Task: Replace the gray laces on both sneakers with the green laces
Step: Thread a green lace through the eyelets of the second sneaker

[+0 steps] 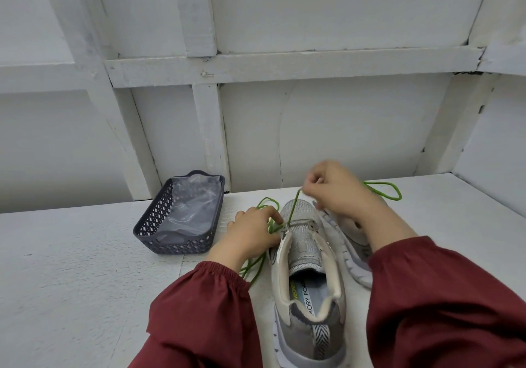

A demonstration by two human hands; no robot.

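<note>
Insole [307,296] of the near sneaker [301,242] is showing partial print "MORY FOA"; yellow-green lettering beside it is sitting cut off, unreadable.

A plain makeshift work booth (everything painted white): rough tabletop [85,268] closed in by panel walls [355,128] with wooden battens [284,66].
</note>
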